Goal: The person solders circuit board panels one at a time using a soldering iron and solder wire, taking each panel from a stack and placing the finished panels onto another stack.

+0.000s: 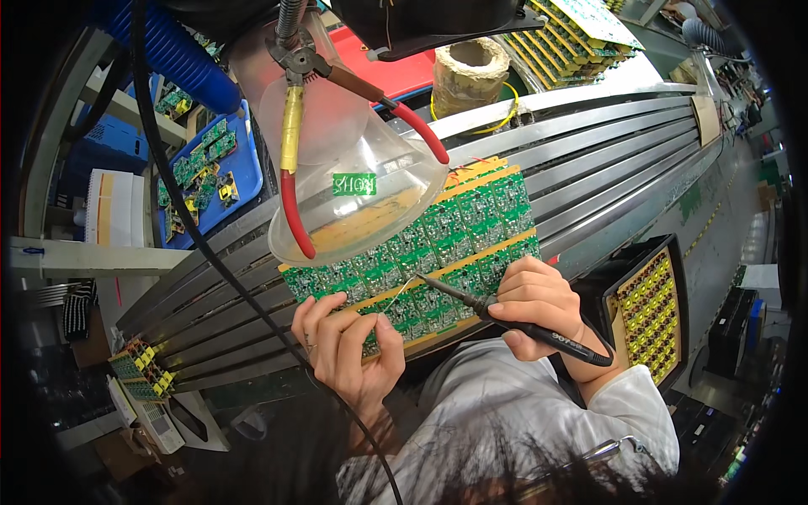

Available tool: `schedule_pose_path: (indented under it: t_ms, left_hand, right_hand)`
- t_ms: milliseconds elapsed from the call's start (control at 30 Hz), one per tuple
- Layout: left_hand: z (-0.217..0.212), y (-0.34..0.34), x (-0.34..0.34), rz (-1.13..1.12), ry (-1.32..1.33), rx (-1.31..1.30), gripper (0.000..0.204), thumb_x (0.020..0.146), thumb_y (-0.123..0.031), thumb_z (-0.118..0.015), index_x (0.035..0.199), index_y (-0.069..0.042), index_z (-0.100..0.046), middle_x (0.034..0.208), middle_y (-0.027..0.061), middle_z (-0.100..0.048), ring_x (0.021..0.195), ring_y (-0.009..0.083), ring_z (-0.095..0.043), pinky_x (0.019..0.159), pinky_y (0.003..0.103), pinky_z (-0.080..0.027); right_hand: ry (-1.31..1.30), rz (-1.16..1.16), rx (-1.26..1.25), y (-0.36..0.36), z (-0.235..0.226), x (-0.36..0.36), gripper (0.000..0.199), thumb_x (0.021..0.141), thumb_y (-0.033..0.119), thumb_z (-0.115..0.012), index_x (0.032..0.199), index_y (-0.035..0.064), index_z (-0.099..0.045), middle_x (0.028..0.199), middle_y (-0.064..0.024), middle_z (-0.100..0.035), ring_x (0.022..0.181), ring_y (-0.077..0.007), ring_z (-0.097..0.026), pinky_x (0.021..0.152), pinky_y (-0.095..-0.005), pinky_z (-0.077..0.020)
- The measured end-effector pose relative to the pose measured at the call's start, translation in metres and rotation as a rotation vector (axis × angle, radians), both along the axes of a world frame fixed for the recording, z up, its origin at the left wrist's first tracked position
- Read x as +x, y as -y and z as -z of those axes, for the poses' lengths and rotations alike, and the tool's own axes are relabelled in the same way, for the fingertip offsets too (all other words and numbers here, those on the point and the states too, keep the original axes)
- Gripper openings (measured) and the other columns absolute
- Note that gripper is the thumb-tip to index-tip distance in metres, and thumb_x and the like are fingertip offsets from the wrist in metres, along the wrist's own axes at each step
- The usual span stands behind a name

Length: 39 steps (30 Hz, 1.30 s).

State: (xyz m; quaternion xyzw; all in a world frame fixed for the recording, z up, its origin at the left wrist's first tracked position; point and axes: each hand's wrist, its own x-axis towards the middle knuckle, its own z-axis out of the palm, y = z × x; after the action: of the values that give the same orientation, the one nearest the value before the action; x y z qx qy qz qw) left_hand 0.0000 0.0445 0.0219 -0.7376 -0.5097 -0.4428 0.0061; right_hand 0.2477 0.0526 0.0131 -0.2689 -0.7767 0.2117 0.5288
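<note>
A panel of small green circuit boards (471, 223) with yellow strips lies across the metal rails. My right hand (539, 307) grips a black soldering iron (505, 320) like a pen, its tip touching the panel near the front edge. My left hand (345, 345) rests on the panel's near-left edge and pinches a thin solder wire (404, 292) that runs up to the iron's tip. The iron's black cable (252, 307) trails off to the left.
A clear plastic funnel hood (353, 168) hangs over the panel's left part, with red-handled pliers (295, 126) in front of it. A black tray of yellow parts (652, 316) sits right; a blue tray of boards (206, 168) left. Stacked boards (572, 38) and a tape roll (470, 71) lie behind.
</note>
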Motion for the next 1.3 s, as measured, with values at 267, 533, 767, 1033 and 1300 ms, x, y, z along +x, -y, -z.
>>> schedule_pose_path:
  t_ms: [267,533,767,1033,1300]
  left_hand:
    - [0.0,-0.001,0.004,-0.016,-0.038,-0.013,0.011,0.074,0.0,-0.068,0.081,-0.006,-0.062,0.082,0.0053,-0.06,0.093,0.0294,-0.062,0.099,0.051,-0.047]
    - [-0.007,0.002,-0.001,-0.002,-0.033,-0.069,0.011,0.078,0.001,-0.069,0.084,-0.006,-0.063,0.089,0.0055,-0.065,0.103,0.0326,-0.064,0.103,0.053,-0.046]
    - [-0.005,-0.002,-0.009,-0.047,-0.032,-0.094,0.011,0.082,0.002,-0.066,0.09,-0.005,-0.063,0.111,0.008,-0.069,0.127,0.0423,-0.058,0.106,0.054,-0.045]
    - [-0.004,-0.004,0.007,-0.014,0.03,-0.132,0.012,0.084,0.003,-0.065,0.093,-0.004,-0.062,0.12,0.0097,-0.067,0.132,0.0465,-0.055,0.107,0.052,-0.046]
    - [-0.003,-0.009,0.05,0.035,0.04,-0.181,0.014,0.085,0.003,-0.067,0.095,-0.005,-0.061,0.121,0.0103,-0.066,0.133,0.0465,-0.053,0.109,0.054,-0.045]
  right_hand:
    - [0.045,0.053,0.015,0.012,0.005,-0.007,0.022,0.087,0.016,-0.066,0.102,-0.0014,-0.069,0.081,-0.0103,-0.068,0.067,-0.0245,-0.063,0.073,-0.04,-0.0521]
    - [0.139,0.113,0.025,0.024,0.002,-0.01,0.027,0.082,0.011,-0.071,0.107,-0.0003,-0.072,0.089,-0.0099,-0.07,0.072,-0.0225,-0.063,0.075,-0.037,-0.051]
    - [-0.193,0.09,-0.037,0.015,0.016,0.006,0.029,0.086,0.009,-0.065,0.112,-0.0039,-0.068,0.091,-0.0145,-0.068,0.076,-0.0266,-0.061,0.077,-0.0398,-0.0509]
    - [-0.312,0.114,-0.147,0.007,0.017,0.022,0.03,0.093,0.014,-0.057,0.118,-0.0014,-0.064,0.091,-0.0154,-0.069,0.078,-0.0267,-0.061,0.08,-0.0424,-0.0504]
    - [-0.282,0.179,-0.126,-0.003,0.012,0.049,0.03,0.097,0.018,-0.053,0.12,0.0008,-0.062,0.09,-0.0148,-0.07,0.078,-0.0256,-0.06,0.081,-0.0431,-0.0501]
